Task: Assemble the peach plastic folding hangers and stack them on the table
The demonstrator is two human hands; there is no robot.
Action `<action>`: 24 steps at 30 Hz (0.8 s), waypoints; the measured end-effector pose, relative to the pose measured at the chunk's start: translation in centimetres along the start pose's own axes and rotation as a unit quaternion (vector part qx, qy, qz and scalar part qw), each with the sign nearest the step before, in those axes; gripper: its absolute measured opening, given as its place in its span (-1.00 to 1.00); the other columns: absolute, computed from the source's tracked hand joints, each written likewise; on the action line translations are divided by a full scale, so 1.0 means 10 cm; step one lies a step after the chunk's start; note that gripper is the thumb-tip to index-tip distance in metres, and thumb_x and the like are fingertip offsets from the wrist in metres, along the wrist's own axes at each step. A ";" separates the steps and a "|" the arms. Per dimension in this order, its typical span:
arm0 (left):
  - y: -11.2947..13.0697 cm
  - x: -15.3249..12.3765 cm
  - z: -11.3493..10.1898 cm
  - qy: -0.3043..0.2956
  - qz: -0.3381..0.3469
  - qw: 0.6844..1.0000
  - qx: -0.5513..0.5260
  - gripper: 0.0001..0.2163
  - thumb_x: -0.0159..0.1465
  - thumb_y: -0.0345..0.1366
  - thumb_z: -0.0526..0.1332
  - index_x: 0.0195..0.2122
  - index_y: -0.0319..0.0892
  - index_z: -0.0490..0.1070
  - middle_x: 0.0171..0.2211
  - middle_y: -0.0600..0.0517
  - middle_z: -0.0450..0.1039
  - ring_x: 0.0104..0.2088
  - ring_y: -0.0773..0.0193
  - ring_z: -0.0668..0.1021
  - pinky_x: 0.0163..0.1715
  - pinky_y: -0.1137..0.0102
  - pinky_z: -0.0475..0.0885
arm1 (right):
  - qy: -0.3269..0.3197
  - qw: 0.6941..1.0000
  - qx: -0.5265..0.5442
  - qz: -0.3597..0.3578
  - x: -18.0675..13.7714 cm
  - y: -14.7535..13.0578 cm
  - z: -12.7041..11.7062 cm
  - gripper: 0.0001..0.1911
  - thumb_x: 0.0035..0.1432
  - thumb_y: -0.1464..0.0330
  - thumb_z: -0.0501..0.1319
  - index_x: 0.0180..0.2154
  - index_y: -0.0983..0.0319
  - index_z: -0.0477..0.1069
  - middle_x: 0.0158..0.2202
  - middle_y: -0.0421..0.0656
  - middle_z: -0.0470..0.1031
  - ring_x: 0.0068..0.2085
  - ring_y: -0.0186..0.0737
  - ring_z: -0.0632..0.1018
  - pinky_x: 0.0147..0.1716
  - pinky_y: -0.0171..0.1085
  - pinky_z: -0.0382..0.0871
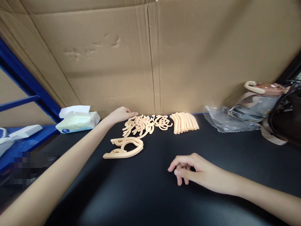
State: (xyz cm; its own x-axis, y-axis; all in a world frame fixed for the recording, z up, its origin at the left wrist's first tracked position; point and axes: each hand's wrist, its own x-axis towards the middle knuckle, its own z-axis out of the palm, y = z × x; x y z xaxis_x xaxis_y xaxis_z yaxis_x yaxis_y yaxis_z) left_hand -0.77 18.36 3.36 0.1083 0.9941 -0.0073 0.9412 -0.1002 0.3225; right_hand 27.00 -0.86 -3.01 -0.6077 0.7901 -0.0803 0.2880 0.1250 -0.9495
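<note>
Small curved cream pieces point(141, 123) in a loose heap behind a folded hanger point(125, 154)

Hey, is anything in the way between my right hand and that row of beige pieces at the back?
Nothing visible stands between your right hand and the row of beige pieces; the stretch between them shows just black tabletop.

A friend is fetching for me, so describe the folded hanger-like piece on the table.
On the black table, the tissue pack stands left. Right of it lies a heap of loose curved pieces; just in front is the folded hanger-like piece, set apart by its larger, two-armed shape.
</note>
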 end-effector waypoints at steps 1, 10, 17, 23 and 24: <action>0.02 -0.03 0.01 -0.001 0.000 1.000 0.018 -0.64 0.03 0.04 0.24 -0.64 -0.19 0.39 -0.63 0.03 0.37 -0.49 0.16 0.45 -0.53 0.39 0.17 | 0.000 1.000 0.001 0.000 0.00 0.00 0.00 -0.81 0.27 0.34 0.09 -0.17 0.23 0.44 -0.44 -0.20 0.49 -0.40 -0.33 0.49 -0.41 -0.38 0.32; 0.11 -0.08 0.17 -0.068 0.020 0.994 0.084 -0.64 0.20 -0.01 0.19 -0.52 -0.24 0.40 -0.58 0.10 0.36 -0.52 0.30 0.45 -0.48 0.40 0.32 | -0.001 1.000 0.001 -0.012 0.00 0.01 0.00 -0.81 0.27 0.36 0.08 -0.17 0.22 0.44 -0.43 -0.20 0.49 -0.40 -0.33 0.49 -0.41 -0.39 0.33; 0.03 -0.04 0.14 -0.066 0.059 0.996 0.017 -0.70 0.25 -0.10 0.16 -0.45 -0.25 0.42 -0.54 0.10 0.38 -0.55 0.36 0.42 -0.54 0.44 0.30 | -0.004 1.000 -0.003 -0.013 -0.01 0.00 0.01 -0.81 0.27 0.34 0.08 -0.17 0.23 0.44 -0.45 -0.20 0.48 -0.41 -0.33 0.49 -0.42 -0.39 0.32; 0.21 -0.17 -0.02 -0.072 0.123 0.988 -0.061 -0.67 0.10 0.02 0.17 -0.51 -0.18 0.43 -0.63 0.11 0.23 -0.60 0.36 0.27 -0.60 0.42 0.10 | -0.002 1.000 -0.004 -0.008 0.00 -0.01 0.00 -0.81 0.27 0.35 0.09 -0.17 0.23 0.44 -0.44 -0.19 0.49 -0.41 -0.34 0.48 -0.42 -0.38 0.33; 0.25 -0.20 0.00 -0.078 0.129 0.986 -0.066 -0.65 0.08 0.05 0.17 -0.53 -0.17 0.42 -0.63 0.12 0.21 -0.61 0.37 0.25 -0.60 0.42 0.08 | -0.002 1.000 -0.003 -0.008 0.00 -0.01 0.00 -0.81 0.27 0.35 0.09 -0.17 0.24 0.44 -0.44 -0.19 0.49 -0.42 -0.34 0.47 -0.42 -0.38 0.33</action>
State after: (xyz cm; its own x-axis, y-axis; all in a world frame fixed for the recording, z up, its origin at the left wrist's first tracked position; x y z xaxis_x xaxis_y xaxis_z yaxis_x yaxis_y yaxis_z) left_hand 1.35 16.11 4.22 0.3961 0.9168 -0.0511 0.8275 -0.3323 0.4526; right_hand 26.95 -0.90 -2.94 -0.6157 0.7851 -0.0672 0.2835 0.1411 -0.9485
